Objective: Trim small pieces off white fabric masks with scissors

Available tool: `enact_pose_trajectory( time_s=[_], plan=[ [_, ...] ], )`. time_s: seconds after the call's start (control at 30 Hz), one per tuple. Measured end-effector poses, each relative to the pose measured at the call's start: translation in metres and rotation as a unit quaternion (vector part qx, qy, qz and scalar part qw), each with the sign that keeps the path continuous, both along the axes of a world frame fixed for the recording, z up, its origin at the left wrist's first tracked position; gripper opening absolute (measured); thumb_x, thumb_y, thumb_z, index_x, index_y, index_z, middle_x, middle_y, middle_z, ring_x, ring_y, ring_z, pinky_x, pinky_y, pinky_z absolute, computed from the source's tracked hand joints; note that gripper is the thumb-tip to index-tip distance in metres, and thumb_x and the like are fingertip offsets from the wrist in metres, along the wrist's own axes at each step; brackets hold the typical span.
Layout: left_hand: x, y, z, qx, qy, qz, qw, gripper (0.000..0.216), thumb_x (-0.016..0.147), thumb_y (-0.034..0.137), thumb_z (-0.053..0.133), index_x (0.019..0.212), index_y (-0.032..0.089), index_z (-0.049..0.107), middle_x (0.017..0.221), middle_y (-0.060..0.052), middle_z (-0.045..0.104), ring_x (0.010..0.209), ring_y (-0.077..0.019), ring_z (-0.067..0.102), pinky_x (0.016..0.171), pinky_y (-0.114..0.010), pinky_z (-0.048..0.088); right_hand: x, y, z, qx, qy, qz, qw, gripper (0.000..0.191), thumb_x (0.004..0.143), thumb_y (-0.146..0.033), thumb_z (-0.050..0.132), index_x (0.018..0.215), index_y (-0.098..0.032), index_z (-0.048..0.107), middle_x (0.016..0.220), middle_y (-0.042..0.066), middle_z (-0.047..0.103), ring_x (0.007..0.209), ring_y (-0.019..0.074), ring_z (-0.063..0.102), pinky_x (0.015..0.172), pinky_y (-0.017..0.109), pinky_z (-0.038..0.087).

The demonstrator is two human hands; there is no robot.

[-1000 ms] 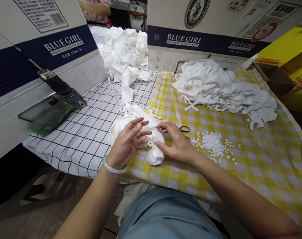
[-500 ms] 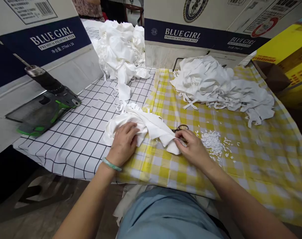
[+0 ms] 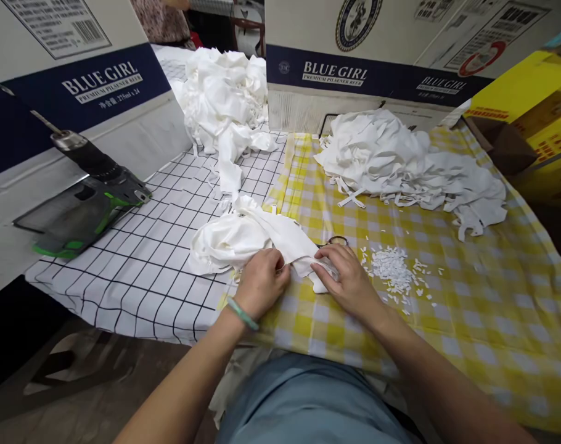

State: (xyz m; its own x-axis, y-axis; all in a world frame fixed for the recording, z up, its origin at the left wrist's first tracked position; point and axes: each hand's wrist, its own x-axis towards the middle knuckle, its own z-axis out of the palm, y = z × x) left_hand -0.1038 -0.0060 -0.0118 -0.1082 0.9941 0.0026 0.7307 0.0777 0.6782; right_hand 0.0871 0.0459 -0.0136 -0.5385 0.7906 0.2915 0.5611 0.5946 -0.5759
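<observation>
A bunched white cloth piece lies across the seam between the grid cloth and the yellow checked cloth. My left hand, a green bangle on its wrist, pinches the near edge of this piece with curled fingers. On its right end, my right hand grips the fabric between thumb and fingers. Scissors lie just beyond the right hand, only a handle loop showing clearly. Small white clippings are heaped to the right of that hand.
A pile of white cloth pieces lies at the back right, another white heap at the back left. Printed cartons wall the table's far side. A power drill stands at left. Yellow boxes stand at far right.
My left hand has moved right, off the bunched part, and now pinches the near edge close to my right hand. The right hand has shifted slightly left along the fabric.
</observation>
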Motion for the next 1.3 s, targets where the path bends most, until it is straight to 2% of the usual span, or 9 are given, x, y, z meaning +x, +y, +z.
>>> enact_pose_trajectory(
  time_s=[0.1,0.27,0.43,0.57,0.73,0.87,0.93,1.13,1.3],
  plan=[
    [-0.022,-0.019,0.033,0.007,-0.110,-0.018,0.994,0.018,0.089,0.026,0.053,0.075,0.021,0.044,0.071,0.002,0.049,0.064,-0.0129,0.050,0.061,-0.024,0.043,-0.016,0.008,0.016,-0.005,0.027,0.034,0.999,0.012,0.095,-0.022,0.053,0.105,-0.018,0.058,0.106,0.012,0.064,0.103,0.0252,0.057,0.093,0.043,0.046],
    [-0.062,-0.058,0.059,-0.011,-0.396,0.032,0.918,0.025,0.086,0.036,0.067,0.078,0.021,0.048,0.081,0.002,0.054,0.072,-0.0109,0.051,0.063,-0.020,0.044,-0.039,0.002,0.021,-0.121,0.005,0.302,0.945,0.021,0.088,-0.019,0.061,0.109,-0.019,0.062,0.105,0.009,0.069,0.100,0.0212,0.063,0.090,0.034,0.051],
    [-0.055,-0.050,0.047,-0.104,-0.460,0.070,0.879,0.018,0.085,0.034,0.070,0.088,0.020,0.060,0.082,0.001,0.059,0.079,-0.0130,0.059,0.075,-0.023,0.047,-0.048,0.007,0.017,-0.090,0.070,0.171,0.979,0.033,0.085,-0.004,0.046,0.111,-0.017,0.061,0.110,0.011,0.067,0.106,0.0221,0.061,0.095,0.040,0.049],
    [-0.038,-0.036,0.051,-0.100,-0.525,0.008,0.845,0.014,0.086,0.031,0.070,0.091,0.020,0.062,0.085,0.000,0.057,0.079,-0.0116,0.055,0.075,-0.022,0.046,-0.055,0.021,0.035,-0.097,0.111,0.278,0.949,0.061,0.073,0.001,0.047,0.129,-0.020,0.050,0.137,0.010,0.054,0.133,0.0216,0.043,0.113,0.043,0.035],
    [-0.042,-0.035,0.065,-0.095,-0.509,-0.030,0.855,0.011,0.089,0.027,0.066,0.087,0.017,0.064,0.088,-0.003,0.058,0.085,-0.0128,0.053,0.077,-0.022,0.044,-0.058,0.031,0.051,-0.194,0.100,0.318,0.923,0.018,0.078,-0.012,0.061,0.094,-0.021,0.058,0.118,0.006,0.061,0.127,0.0217,0.047,0.110,0.039,0.036],
    [-0.049,-0.038,0.074,-0.123,-0.539,-0.007,0.833,0.013,0.086,0.028,0.067,0.084,0.017,0.061,0.070,0.000,0.056,0.064,-0.0099,0.050,0.059,-0.020,0.039,-0.061,0.030,0.049,-0.285,0.099,0.331,0.894,0.037,0.076,-0.009,0.059,0.111,-0.021,0.055,0.117,0.004,0.061,0.116,0.0189,0.054,0.103,0.035,0.041],
    [-0.051,-0.039,0.075,-0.140,-0.549,0.016,0.824,0.015,0.085,0.030,0.067,0.082,0.017,0.059,0.064,0.002,0.050,0.054,-0.0069,0.038,0.050,-0.018,0.029,-0.063,0.029,0.045,-0.328,0.108,0.329,0.879,0.031,0.077,-0.012,0.058,0.107,-0.019,0.058,0.106,0.003,0.063,0.101,0.0171,0.058,0.093,0.031,0.045],
    [-0.058,-0.040,0.070,-0.185,-0.413,-0.027,0.892,0.026,0.090,0.041,0.059,0.081,0.017,0.064,0.063,0.002,0.041,0.056,-0.0095,0.031,0.050,-0.022,0.026,-0.069,0.038,0.044,-0.344,0.131,0.295,0.882,0.015,0.074,-0.013,0.051,0.081,-0.018,0.064,0.079,-0.001,0.062,0.079,0.0147,0.056,0.076,0.027,0.045],
    [-0.054,-0.044,0.074,-0.159,-0.294,-0.125,0.934,0.029,0.094,0.038,0.051,0.075,0.020,0.062,0.066,-0.001,0.050,0.062,-0.0142,0.045,0.058,-0.025,0.039,-0.080,0.025,0.041,-0.278,0.156,0.230,0.919,0.021,0.076,-0.010,0.052,0.091,-0.019,0.064,0.093,0.001,0.065,0.090,0.0160,0.059,0.082,0.028,0.046]
  ],
)
